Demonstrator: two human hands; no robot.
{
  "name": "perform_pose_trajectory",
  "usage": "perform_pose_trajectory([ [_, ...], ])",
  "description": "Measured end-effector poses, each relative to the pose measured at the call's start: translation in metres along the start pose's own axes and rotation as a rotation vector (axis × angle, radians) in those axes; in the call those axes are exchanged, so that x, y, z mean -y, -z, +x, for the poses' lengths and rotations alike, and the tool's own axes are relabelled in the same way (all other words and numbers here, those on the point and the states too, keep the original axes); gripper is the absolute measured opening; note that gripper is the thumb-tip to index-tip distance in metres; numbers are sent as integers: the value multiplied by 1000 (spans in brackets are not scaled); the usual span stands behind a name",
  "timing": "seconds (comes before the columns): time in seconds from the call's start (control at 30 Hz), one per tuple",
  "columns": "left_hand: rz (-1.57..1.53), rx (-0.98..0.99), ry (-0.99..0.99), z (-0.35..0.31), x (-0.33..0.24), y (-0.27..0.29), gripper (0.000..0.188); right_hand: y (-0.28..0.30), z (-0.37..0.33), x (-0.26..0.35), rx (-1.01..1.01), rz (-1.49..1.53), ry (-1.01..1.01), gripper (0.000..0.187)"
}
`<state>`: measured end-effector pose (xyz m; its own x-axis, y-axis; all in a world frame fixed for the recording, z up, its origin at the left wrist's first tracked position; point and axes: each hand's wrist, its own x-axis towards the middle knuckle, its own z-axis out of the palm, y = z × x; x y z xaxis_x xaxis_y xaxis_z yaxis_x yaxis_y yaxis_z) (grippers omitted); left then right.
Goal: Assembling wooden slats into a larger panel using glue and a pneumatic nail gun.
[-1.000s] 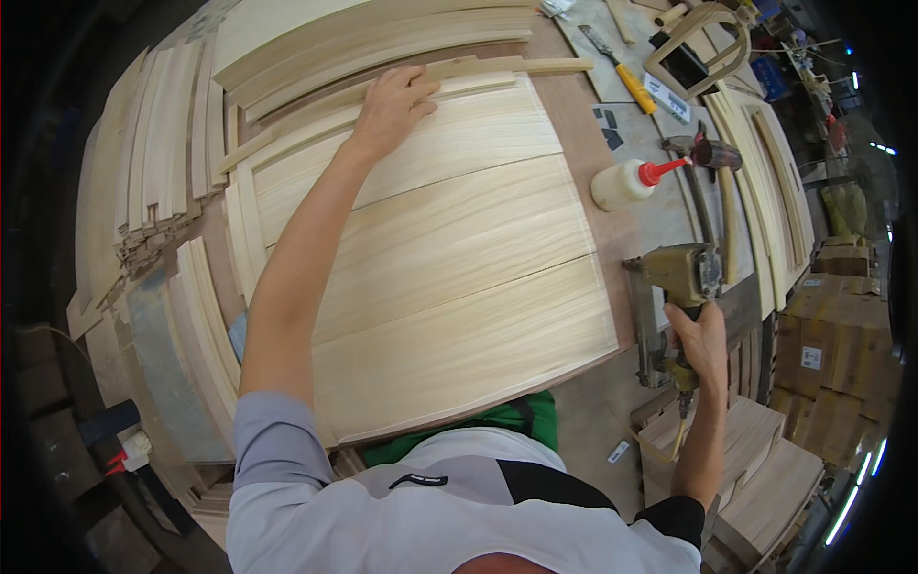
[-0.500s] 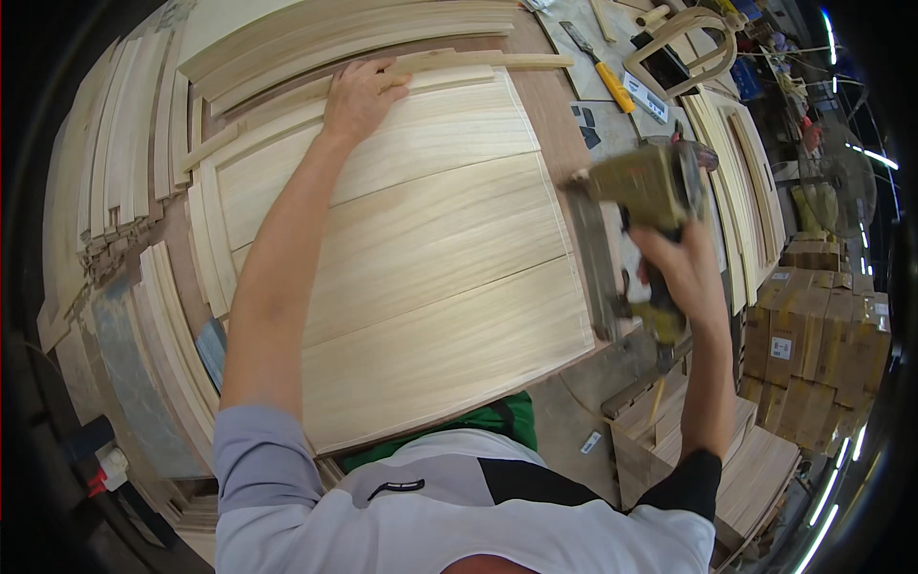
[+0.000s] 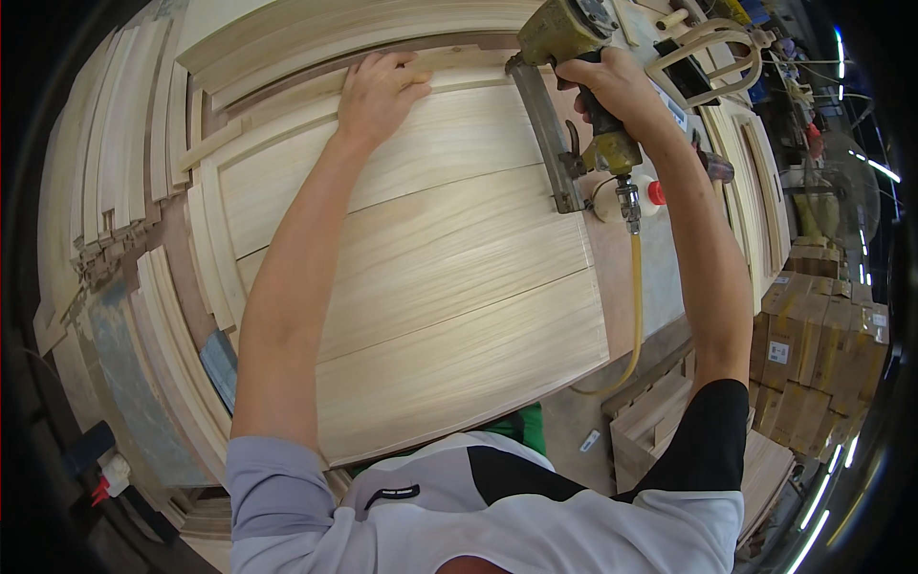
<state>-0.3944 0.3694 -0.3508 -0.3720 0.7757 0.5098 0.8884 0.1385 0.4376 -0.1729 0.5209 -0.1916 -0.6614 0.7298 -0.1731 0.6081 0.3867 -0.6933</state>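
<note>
A pale wooden panel made of wide boards lies before me. My left hand is closed over a wooden strip along the panel's far edge, fingers beyond it and thumb side toward me. In my right hand is an olive-green nail gun, gripped round its black handle. Its nose is over the strip's right end; whether they touch I cannot tell. The long magazine slants back over the panel's right edge. A yellow air hose hangs from the handle's base.
Stacked wooden strips lie on the left, with long boards beyond the panel. Behind the nail gun is a white bottle with a red cap. A wooden-framed tool lies far right; cardboard boxes are piled at the right.
My right hand has carried the nail gun up and left, from beside the panel to its far right corner. My left hand has slid slightly right along the strip.
</note>
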Motion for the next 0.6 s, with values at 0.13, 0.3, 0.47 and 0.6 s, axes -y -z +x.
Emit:
perform_pose_trajectory([
  [0.13,24,-1,-14,1,5,4,21,-6,5,-1,-7,-52,9,29],
  [0.3,30,39,-21,1,13,3,19,-10,7,2,-3,-23,34,31],
  [0.47,137,-148,-123,-25,1,23,29,-3,4,-5,21,23,12,30],
  [0.6,110,-137,48,-81,57,103,35,-3,3,-4,-41,33,-17,28],
])
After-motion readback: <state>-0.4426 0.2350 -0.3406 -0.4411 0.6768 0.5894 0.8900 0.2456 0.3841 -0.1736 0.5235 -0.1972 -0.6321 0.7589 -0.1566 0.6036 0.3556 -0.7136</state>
